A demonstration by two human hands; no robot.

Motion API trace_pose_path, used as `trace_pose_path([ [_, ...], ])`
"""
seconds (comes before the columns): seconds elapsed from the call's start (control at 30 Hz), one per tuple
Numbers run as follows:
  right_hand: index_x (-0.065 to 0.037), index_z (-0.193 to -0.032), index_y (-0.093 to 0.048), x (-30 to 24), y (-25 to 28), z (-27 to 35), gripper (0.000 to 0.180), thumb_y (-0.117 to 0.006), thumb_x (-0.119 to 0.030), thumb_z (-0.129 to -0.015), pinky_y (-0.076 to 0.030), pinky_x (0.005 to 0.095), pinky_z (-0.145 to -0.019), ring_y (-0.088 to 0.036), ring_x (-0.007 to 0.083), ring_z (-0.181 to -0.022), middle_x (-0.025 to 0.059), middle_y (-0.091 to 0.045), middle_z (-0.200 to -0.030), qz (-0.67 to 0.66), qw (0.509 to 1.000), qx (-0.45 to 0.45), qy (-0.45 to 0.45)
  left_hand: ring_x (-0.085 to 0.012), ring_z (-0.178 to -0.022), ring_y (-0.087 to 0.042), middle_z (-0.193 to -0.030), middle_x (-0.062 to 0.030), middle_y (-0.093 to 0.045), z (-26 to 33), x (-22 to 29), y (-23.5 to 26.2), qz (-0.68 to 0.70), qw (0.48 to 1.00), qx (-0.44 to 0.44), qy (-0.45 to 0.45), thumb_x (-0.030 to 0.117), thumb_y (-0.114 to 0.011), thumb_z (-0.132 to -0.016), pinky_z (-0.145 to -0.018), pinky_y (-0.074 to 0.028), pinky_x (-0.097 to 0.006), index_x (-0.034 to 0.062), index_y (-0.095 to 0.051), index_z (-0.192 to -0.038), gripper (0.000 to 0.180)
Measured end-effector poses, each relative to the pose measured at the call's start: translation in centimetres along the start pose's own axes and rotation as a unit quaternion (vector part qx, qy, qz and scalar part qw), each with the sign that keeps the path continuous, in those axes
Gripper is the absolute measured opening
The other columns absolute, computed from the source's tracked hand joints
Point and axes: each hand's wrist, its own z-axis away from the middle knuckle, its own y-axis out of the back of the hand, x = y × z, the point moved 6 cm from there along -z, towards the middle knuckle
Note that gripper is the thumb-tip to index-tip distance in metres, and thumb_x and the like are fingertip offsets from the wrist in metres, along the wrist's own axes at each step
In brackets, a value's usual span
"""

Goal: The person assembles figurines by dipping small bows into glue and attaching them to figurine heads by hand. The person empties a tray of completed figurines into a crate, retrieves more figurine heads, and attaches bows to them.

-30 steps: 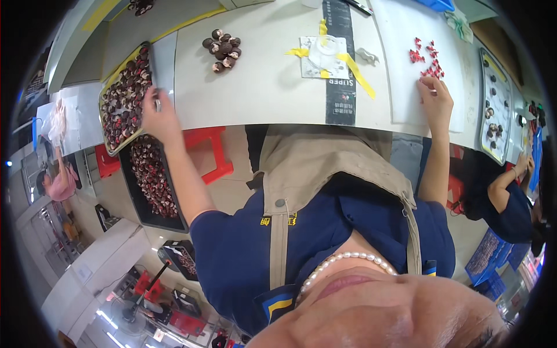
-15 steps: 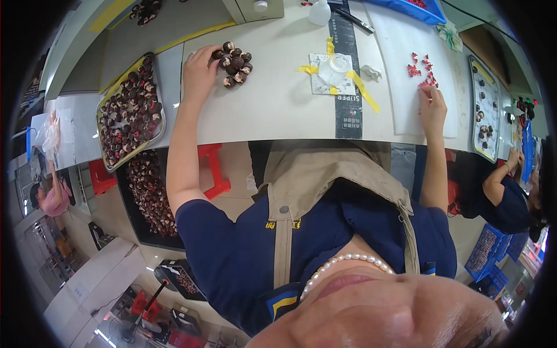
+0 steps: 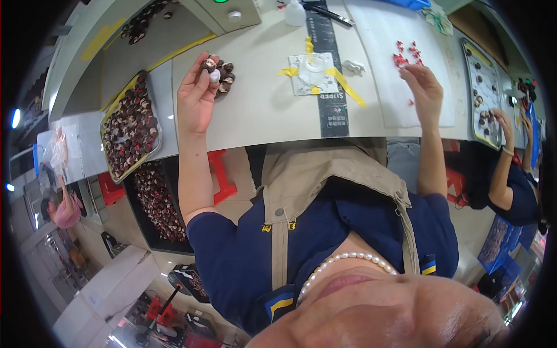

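My left hand point(image 3: 196, 98) is raised over the left of the table, its thumb and fingers closed round a small dark-brown ball with a pale face point(image 3: 209, 65). A round white spot point(image 3: 215, 75) shows by the thumb; I cannot tell what it is. Right behind the hand lies a small pile of similar brown balls point(image 3: 227, 76). On the right, my right hand point(image 3: 423, 90) has its fingertips pinched together at the near edge of a cluster of small red pieces point(image 3: 400, 60) on a white sheet point(image 3: 377, 87). Whatever is between those fingertips is hidden.
Between my hands a clear round dish point(image 3: 315, 62) sits on a taped-down square plate point(image 3: 299, 81). Behind it stand a white bottle point(image 3: 295, 14) and a black pen point(image 3: 332, 15). A tray of brown balls point(image 3: 130, 124) is at left; a co-worker's hand point(image 3: 502, 120) is beside another tray point(image 3: 480, 87).
My left hand has lifted a brown ball from the pile and turned its palm upward. My right hand remains at the red pieces, its fingers a little closer to the cluster. The view has shifted slightly.
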Motion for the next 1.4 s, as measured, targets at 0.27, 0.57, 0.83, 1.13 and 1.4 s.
trace_pose_path([
  [0.27,0.003,-0.095,-0.056,0.3,-7.6,-0.1,0.01,-0.056,-0.003,-0.087,-0.048,0.0246,-0.079,-0.061,0.0128,-0.085,0.0076,-0.063,-0.089,-0.028,0.987,-0.154,-0.025,-0.0132,-0.099,-0.056,-0.115,-0.0115,-0.056,2.9,-8.0,-6.1,0.034,0.991,-0.072,0.111,0.006,-0.049,-0.09,-0.077,-0.05,-0.024,0.0024,-0.048,-0.118,0.028],
  [0.57,-0.002,-0.089,-0.059,-2.2,-16.2,-2.2,0.011,-0.063,-0.01,-0.082,-0.045,0.0271,-0.071,-0.055,0.0153,-0.078,0.0056,-0.056,-0.083,0.23,0.939,-0.204,0.157,-0.0089,-0.084,-0.059,-0.11,-0.0124,-0.059,6.9,-13.2,-7.0,0.138,0.952,-0.101,0.252,0.01,-0.051,-0.091,-0.068,-0.049,-0.019,0.0037,-0.047,-0.117,0.027],
  [0.83,-0.004,-0.083,-0.057,-2.6,-19.0,-3.0,0.009,-0.063,-0.009,-0.079,-0.042,0.0323,-0.068,-0.051,0.0212,-0.076,0.0041,-0.054,-0.079,0.325,0.887,-0.186,0.272,-0.0105,-0.09,-0.058,-0.109,-0.0134,-0.059,6.1,-12.9,-4.3,0.154,0.96,-0.093,0.216,0.008,-0.052,-0.09,-0.07,-0.048,-0.018,0.0011,-0.049,-0.119,0.03],
  [1.13,-0.011,-0.084,-0.055,-3.1,-19.1,-1.9,0.009,-0.059,-0.006,-0.077,-0.036,0.0324,-0.075,-0.048,0.0189,-0.086,-0.0006,-0.052,-0.085,0.405,0.819,-0.208,0.35,-0.007,-0.088,-0.058,-0.111,-0.0134,-0.059,4.6,-13.8,-5.6,0.112,0.971,-0.062,0.202,0.007,-0.054,-0.089,-0.072,-0.049,-0.018,0.0009,-0.05,-0.121,0.033],
  [1.4,-0.009,-0.08,-0.056,-4.8,-16.2,-2.9,0.006,-0.062,-0.012,-0.079,-0.039,0.0326,-0.072,-0.051,0.0201,-0.081,0.0014,-0.053,-0.081,0.298,0.861,-0.135,0.389,-0.0071,-0.092,-0.057,-0.111,-0.0092,-0.059,3.0,-14.4,-8.7,0.161,0.968,-0.042,0.187,0.008,-0.054,-0.09,-0.074,-0.05,-0.018,0.0032,-0.05,-0.12,0.031],
])
